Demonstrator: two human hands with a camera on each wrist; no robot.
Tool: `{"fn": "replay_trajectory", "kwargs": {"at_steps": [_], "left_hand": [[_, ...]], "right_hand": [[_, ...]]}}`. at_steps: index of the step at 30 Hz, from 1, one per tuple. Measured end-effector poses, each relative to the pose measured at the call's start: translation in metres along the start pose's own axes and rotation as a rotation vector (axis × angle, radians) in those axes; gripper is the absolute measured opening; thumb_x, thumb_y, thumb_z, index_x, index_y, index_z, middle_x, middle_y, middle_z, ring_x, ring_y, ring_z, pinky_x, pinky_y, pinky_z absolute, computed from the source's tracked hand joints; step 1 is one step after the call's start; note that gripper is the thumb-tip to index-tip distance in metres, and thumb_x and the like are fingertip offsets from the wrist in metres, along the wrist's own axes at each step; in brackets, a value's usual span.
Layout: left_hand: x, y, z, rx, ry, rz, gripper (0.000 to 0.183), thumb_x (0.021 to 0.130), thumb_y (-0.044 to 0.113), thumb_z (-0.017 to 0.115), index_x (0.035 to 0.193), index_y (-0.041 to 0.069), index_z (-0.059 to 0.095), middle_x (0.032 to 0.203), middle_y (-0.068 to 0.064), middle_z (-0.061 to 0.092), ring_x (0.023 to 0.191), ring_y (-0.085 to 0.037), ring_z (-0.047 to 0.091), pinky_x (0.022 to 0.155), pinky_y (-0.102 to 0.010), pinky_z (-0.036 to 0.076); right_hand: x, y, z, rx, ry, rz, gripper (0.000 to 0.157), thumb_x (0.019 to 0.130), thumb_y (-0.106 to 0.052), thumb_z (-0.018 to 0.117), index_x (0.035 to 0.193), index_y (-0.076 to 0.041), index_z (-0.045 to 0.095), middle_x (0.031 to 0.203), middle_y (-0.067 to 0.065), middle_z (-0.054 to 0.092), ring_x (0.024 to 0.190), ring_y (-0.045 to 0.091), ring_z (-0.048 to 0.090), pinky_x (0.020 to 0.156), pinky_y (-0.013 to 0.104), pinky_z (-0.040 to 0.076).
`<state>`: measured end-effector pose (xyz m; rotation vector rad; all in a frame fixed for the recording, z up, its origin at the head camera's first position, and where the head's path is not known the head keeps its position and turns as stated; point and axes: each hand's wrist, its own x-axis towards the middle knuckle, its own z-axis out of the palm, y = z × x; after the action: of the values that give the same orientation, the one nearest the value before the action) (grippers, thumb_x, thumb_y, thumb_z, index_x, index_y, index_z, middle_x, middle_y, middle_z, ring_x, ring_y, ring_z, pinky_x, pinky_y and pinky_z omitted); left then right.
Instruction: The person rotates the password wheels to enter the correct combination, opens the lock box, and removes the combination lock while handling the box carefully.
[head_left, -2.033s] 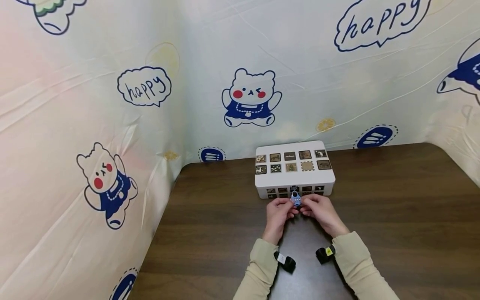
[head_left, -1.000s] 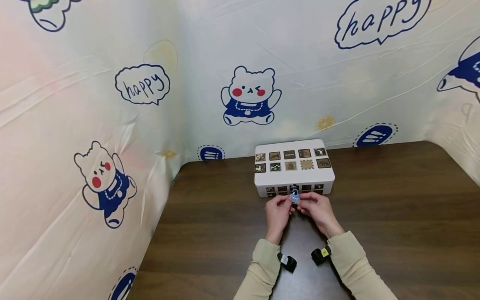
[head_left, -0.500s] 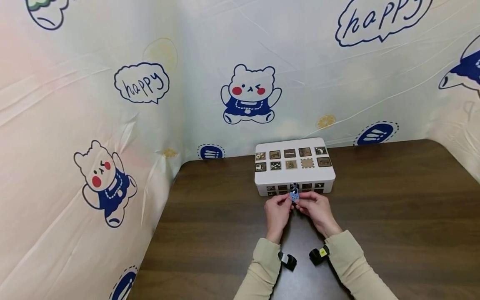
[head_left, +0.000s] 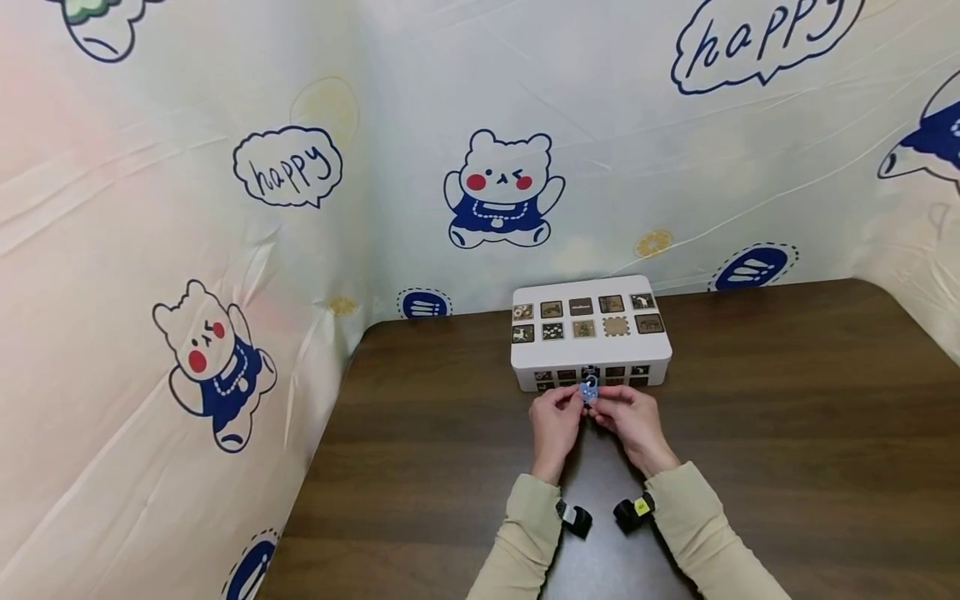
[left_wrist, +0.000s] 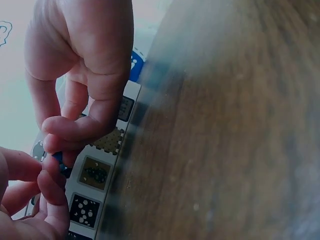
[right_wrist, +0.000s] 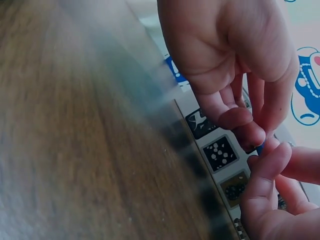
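Observation:
A small blue padlock (head_left: 588, 392) with a looped shackle hangs at the latch on the front of a white box (head_left: 592, 354) covered in little square pictures. My left hand (head_left: 555, 427) pinches the padlock's left side between thumb and fingers. From the other side my right hand (head_left: 636, 423) pinches it too, so the fingertips of both hands nearly meet. Close up in the left wrist view, the fingers mostly cover the padlock, and only a sliver of blue (left_wrist: 59, 157) shows between them. Fingers also hide most of it in the right wrist view.
The box stands at the back of a dark wooden table (head_left: 787, 433), near a pale curtain (head_left: 420, 108) printed with cartoon bears. Both sleeved wrists wear black straps with small cameras (head_left: 576, 520) over the table.
The padlock has tipped and looks shorter than two seconds ago, its shackle still by the latch. My right hand and wrist have shifted slightly left; the left hand keeps its pinch.

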<state>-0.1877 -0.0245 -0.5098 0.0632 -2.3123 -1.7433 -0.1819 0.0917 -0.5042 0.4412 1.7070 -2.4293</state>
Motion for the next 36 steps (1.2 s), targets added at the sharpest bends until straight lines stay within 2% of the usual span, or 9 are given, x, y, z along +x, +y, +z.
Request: {"fn": "replay_trajectory", "kwargs": {"at_steps": [5,11,17,22,29,36], "left_hand": [[0.003,0.001,0.001,-0.012,0.010,-0.029,0.012,0.078,0.008,0.065,0.087,0.005,0.071,0.073,-0.004,0.068,0.054,-0.008,0.061,0.051,-0.020,0.049],[0.008,0.001,0.000,-0.091,-0.021,-0.096,0.010,0.078,0.009,0.065,0.085,0.006,0.072,0.067,-0.009,0.067,0.056,-0.019,0.062,0.049,-0.019,0.048],[0.014,0.000,-0.003,-0.096,-0.059,-0.170,0.009,0.080,0.012,0.065,0.085,0.012,0.072,0.067,-0.003,0.066,0.056,-0.008,0.059,0.052,-0.021,0.049],[0.016,0.001,-0.003,-0.066,-0.070,-0.181,0.010,0.081,0.013,0.063,0.086,0.013,0.072,0.066,0.000,0.065,0.056,-0.006,0.058,0.053,-0.020,0.049],[0.017,0.001,-0.002,-0.076,-0.084,-0.203,0.011,0.081,0.012,0.063,0.086,0.013,0.072,0.066,0.001,0.064,0.056,-0.004,0.057,0.053,-0.020,0.048],[0.023,0.000,-0.003,-0.098,-0.132,-0.180,0.012,0.081,0.006,0.061,0.085,0.007,0.072,0.069,-0.005,0.065,0.055,-0.006,0.056,0.052,-0.018,0.047]], "right_hand": [[-0.001,-0.002,0.000,0.040,-0.002,-0.004,0.035,0.078,0.007,0.060,0.110,0.015,0.049,0.072,0.001,0.066,0.062,0.009,0.064,0.059,0.019,0.052],[-0.001,-0.004,0.001,0.097,0.003,0.017,0.038,0.078,0.008,0.059,0.114,0.016,0.048,0.074,0.002,0.067,0.064,0.011,0.065,0.062,0.021,0.053],[-0.002,-0.005,0.002,0.168,-0.010,0.041,0.041,0.079,0.008,0.058,0.117,0.019,0.046,0.080,0.008,0.067,0.070,0.015,0.067,0.068,0.025,0.054],[-0.004,-0.006,0.004,0.190,-0.013,0.052,0.042,0.080,0.007,0.058,0.118,0.018,0.045,0.081,0.009,0.068,0.072,0.015,0.067,0.070,0.026,0.054],[-0.005,-0.005,0.005,0.211,0.012,0.053,0.039,0.079,0.007,0.058,0.115,0.017,0.048,0.080,0.008,0.068,0.071,0.014,0.066,0.069,0.025,0.054],[-0.008,-0.005,0.005,0.209,0.023,0.054,0.039,0.081,0.006,0.058,0.117,0.016,0.048,0.081,0.007,0.068,0.071,0.014,0.066,0.070,0.025,0.054]]}}
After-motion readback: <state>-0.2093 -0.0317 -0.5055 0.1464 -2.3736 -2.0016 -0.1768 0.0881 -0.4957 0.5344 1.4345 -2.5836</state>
